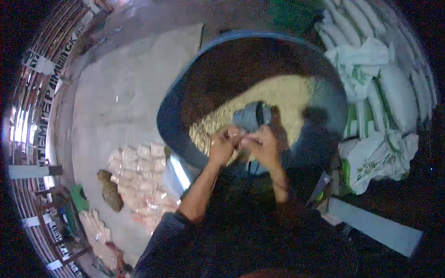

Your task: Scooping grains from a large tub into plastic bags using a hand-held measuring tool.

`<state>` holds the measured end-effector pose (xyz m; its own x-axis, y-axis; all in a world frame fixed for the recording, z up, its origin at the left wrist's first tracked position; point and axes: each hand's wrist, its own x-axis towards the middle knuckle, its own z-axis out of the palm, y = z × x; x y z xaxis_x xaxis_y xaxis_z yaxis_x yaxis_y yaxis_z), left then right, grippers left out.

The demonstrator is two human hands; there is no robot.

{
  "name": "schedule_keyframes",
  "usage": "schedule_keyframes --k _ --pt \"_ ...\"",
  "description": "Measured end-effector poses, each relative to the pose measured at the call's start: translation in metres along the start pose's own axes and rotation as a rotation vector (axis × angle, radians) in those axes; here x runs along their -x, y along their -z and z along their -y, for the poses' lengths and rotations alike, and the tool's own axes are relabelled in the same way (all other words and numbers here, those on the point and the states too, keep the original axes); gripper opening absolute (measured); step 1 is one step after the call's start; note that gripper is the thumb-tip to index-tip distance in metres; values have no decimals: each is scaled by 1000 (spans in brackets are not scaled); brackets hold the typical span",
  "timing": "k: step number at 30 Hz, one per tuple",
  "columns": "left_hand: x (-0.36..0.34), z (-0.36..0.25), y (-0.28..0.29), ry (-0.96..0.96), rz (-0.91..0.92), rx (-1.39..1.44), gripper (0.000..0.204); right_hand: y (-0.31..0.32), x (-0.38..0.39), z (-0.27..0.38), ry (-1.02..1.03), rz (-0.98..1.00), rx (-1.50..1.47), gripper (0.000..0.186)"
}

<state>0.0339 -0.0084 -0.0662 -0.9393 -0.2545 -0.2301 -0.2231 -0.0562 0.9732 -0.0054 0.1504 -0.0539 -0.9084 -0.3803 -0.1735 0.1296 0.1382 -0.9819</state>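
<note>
Over a large blue-rimmed tub [172, 95], both my hands meet with bent, closed fingers. My left hand [222, 144] pinches something small and pale that I cannot make out. My right hand [264, 144] is closed beside it, fingertips nearly touching the left ones. Just past my fingers is a grey cup-like scoop [250, 116], tilted with its mouth to the right. Whether my right hand touches the scoop, I cannot tell. Below and around it lies a heap of pale yellowish, crumbly meal [282, 95], powdery on the right and lumpier on the left.
Rows of filled clear packets [139, 169] cover the floor at left, beside a brown bundle [110, 191]. Another person's hand [116, 252] is by more packets at lower left. White sacks [396, 97] are stacked at right, above a pale board [375, 224].
</note>
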Motion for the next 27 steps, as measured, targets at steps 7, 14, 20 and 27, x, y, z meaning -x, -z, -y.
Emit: schedule_keyframes --k 7,14,20,27 --pt "25 -37 62 -306 -136 -819 8 27 0 11 10 -99 40 35" --pt "19 -70 87 60 -116 21 16 44 7 4 -4 -209 -34 31" --pt "0 -41 75 -90 -161 -172 16 53 20 8 70 -154 -237 54" --pt "-12 -43 21 275 -34 537 8 38 32 31 294 -81 -451 98"
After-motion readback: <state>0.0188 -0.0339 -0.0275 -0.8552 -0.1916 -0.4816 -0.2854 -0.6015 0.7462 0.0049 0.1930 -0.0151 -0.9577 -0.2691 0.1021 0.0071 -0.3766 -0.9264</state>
